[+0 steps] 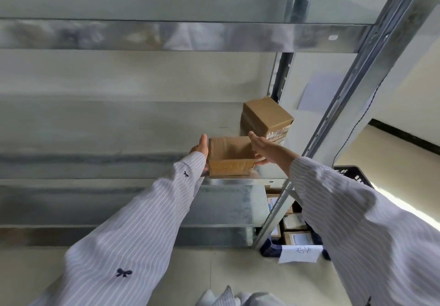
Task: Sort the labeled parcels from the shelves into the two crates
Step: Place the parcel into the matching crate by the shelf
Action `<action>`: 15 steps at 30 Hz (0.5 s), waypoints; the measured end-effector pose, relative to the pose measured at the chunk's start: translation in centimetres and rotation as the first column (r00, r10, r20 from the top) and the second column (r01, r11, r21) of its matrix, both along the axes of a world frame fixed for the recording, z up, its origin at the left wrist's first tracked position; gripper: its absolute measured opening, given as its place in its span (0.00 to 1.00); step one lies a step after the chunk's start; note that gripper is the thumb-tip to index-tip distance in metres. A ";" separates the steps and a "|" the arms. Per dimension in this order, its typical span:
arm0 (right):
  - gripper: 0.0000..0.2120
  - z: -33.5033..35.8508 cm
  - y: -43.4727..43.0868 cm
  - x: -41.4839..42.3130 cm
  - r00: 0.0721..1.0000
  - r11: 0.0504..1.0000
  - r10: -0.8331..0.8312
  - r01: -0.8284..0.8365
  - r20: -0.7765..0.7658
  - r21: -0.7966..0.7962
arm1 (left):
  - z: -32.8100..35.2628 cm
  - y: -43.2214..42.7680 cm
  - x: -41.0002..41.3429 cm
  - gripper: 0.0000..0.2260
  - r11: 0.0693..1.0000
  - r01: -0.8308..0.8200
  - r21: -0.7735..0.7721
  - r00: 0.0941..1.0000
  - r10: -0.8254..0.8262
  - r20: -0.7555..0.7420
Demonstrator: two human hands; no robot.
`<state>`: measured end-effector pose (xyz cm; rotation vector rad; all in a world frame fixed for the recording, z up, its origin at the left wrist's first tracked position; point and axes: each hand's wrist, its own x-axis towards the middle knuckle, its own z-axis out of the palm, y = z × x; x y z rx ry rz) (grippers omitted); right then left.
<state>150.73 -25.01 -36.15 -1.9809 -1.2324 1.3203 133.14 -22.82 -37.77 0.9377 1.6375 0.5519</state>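
Note:
A brown cardboard parcel [229, 155] sits at the front edge of the metal shelf [238, 182], near its right end. My left hand [201, 149] lies against the parcel's left side with the thumb pointing up; its fingers are mostly hidden behind the box. My right hand [259, 148] holds the right side, thumb along the top edge and fingers curled round the lower corner. Behind it, a stack of taped parcels [266, 117] stands in the shelf's back right corner.
A dark crate [269, 248] with several labeled parcels and a white paper tag [300, 253] stands on the floor, lower right. A second dark crate [352, 174] shows behind my right sleeve. The shelf's slanted metal upright [345, 86] runs just to the right.

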 end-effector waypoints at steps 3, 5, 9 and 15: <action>0.31 0.3 -0.2 -0.5 0.998 0.989 0.046 -0.040 0.039 -0.144 | 0.1 -0.1 -0.2 0.29 0.999 -0.036 -0.013 0.999 0.037 0.032; 0.31 0.4 0.3 -0.8 0.997 0.994 0.050 -0.044 0.053 -0.102 | 0.0 0.5 -0.2 0.30 0.998 -0.062 0.030 0.997 0.060 0.046; 0.31 0.2 0.9 -0.5 0.996 0.999 -0.026 0.028 -0.089 0.018 | 1.0 1.4 -0.3 0.25 0.976 -0.142 0.163 0.982 0.118 0.147; 0.28 -1.0 -0.8 -0.1 0.957 0.991 -0.071 0.100 -0.281 0.088 | -0.9 -0.2 -0.8 0.26 0.983 -0.164 0.078 0.971 0.147 0.187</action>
